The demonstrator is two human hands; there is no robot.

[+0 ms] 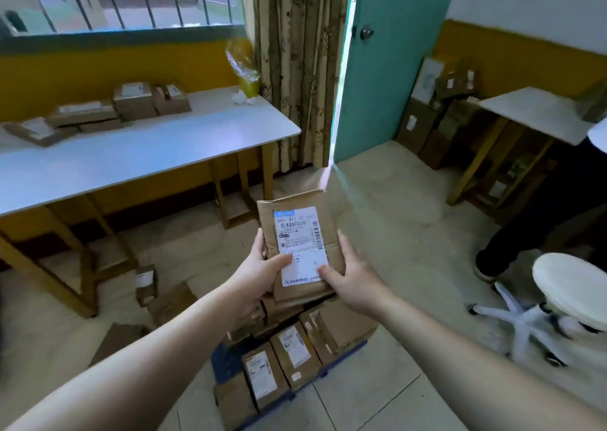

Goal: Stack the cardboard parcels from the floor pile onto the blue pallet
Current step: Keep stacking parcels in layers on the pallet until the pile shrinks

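A flat cardboard parcel [297,220] with a white shipping label faces up in the middle of the view. My left hand [262,271] grips its left edge, thumb on the label. My right hand [353,281] holds its right edge, thumb on the label's lower corner. The parcel sits at the top of a stack of parcels [341,328] on the blue pallet [223,361]; whether it rests on the stack or is just above it I cannot tell. More labelled parcels [262,378] lie on the pallet's near side.
Loose parcels [146,282] lie on the floor at left beside a white-topped table [157,154] that carries more boxes. A white stool [565,292] and a person's leg [512,243] are at right. Boxes are piled by the teal door [433,108].
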